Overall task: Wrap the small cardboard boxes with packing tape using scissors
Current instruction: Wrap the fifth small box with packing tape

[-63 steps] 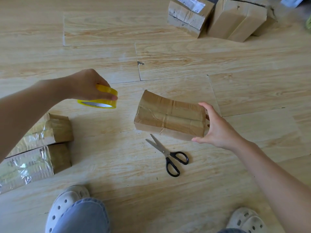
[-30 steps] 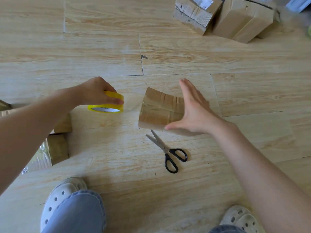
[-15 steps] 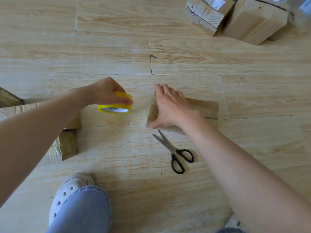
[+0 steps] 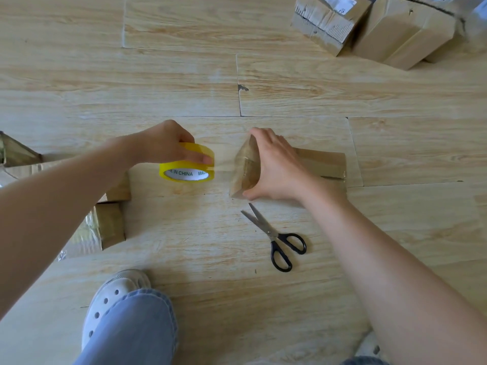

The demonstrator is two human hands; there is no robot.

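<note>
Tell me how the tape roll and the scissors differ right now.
The tape roll is gripped by the left hand; the scissors lie untouched on the floor. The roll is yellow with a white printed core; the scissors have black handles and metal blades. A clear strip seems to run from the roll to the box; none reaches the scissors. Both are near that box.

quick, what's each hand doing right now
Left hand: closed, gripping the yellow tape roll.
Right hand: closed around the left end of the cardboard box, holding it to the floor.
</note>
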